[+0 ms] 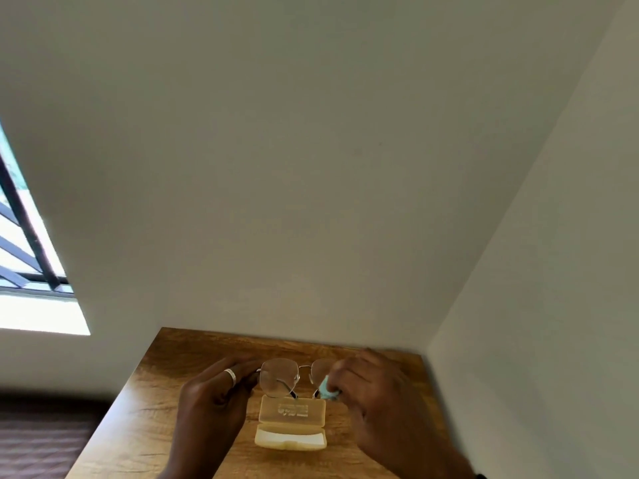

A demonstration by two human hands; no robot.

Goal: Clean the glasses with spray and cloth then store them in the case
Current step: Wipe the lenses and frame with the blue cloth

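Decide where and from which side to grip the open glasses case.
Probably pinch the case by the near half's front wall, coming from the near side: it lies opened flat, and the held glasses crowd its far side.

Above the case [291,426], the right hand [375,388] is blurry and hides most of one lens of the glasses [279,377]. Only a small blue bit of the cloth [326,389] peeks out of its grip. The left hand [214,388] covers the frame's other end. The letters on the case lid are too small to read. Below the case, the picture's edge cuts off both arms and the counter [138,416].
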